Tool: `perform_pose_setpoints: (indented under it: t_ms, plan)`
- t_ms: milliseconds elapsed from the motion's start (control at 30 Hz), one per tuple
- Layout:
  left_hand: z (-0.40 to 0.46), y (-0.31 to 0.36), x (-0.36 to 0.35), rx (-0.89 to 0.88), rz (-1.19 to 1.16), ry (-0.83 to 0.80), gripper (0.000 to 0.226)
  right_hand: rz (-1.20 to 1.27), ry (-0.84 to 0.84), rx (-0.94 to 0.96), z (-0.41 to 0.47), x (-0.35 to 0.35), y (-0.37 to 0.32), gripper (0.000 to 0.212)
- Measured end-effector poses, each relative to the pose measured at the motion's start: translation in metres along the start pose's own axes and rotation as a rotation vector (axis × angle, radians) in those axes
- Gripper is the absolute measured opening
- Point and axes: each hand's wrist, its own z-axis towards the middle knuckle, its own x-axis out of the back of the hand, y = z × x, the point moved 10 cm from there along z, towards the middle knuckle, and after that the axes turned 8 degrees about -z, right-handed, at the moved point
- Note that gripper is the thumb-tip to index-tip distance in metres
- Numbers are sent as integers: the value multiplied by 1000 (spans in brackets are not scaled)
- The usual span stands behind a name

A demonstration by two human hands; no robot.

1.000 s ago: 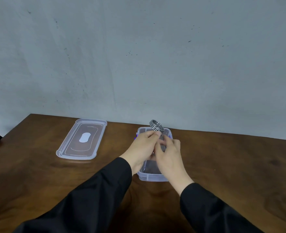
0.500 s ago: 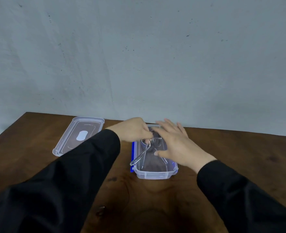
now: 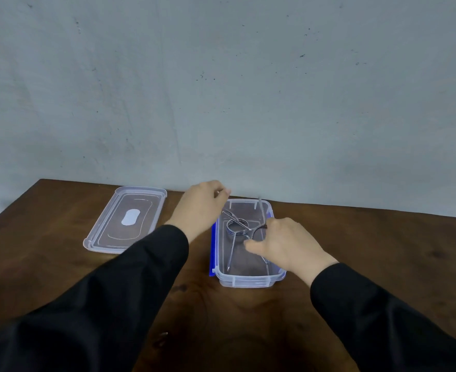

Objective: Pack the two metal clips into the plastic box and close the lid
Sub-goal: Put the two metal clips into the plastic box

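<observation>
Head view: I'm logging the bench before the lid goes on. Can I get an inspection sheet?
Surface: brown wooden table, bare around the things.
Job's things: clear box open; metal clips lie inside it, one wire end reaching above the far rim; lid flat on the table to the left, apart from the box.
Clutter: nothing seen.
Grips: left hand at the box's far left corner, loosely curled; right hand over the box's right side, touching the clips.
Cables: nothing seen.
Surroundings: grey wall.
</observation>
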Motion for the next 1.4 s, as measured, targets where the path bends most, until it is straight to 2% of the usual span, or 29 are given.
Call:
perform_pose_setpoints:
  t_ms: [400, 533, 733, 833, 1000, 1133, 1200, 1267, 1400]
  plan:
    - [-23, -28, -36, -43, -3, -30, 33, 23, -261, -110, 10, -44, -26, 51]
    - [-24, -30, -36, -53, -4, -30, 33, -92, -291, -59, 16, -56, -34, 60]
    - [-25, -33, -39, -68, -11, -53, 32, -130, -247, -35, 18, -54, -36, 63]
    - [-27, -35, -35, -86, -31, -44, 32, -109, -114, -17, 17, -36, -33, 51]
    - [-36, -60, -12, -29, -7, 106, 27, -38, 214, 80, 0, -12, -34, 28]
    - [-52, -89, 11, 37, 127, 247, 20, 23, 320, 226, -31, -25, -57, 38]
    - [-64, -103, 25, 53, 250, 318, 16, -3, 340, 268, -46, -35, -70, 48]
    - [-74, -119, 38, 114, 389, 366, 17, -67, 399, 300, -57, -39, -78, 48]
    - [-87, -148, 47, 230, 571, 341, 31, -141, 459, 317, -63, -38, -81, 42]
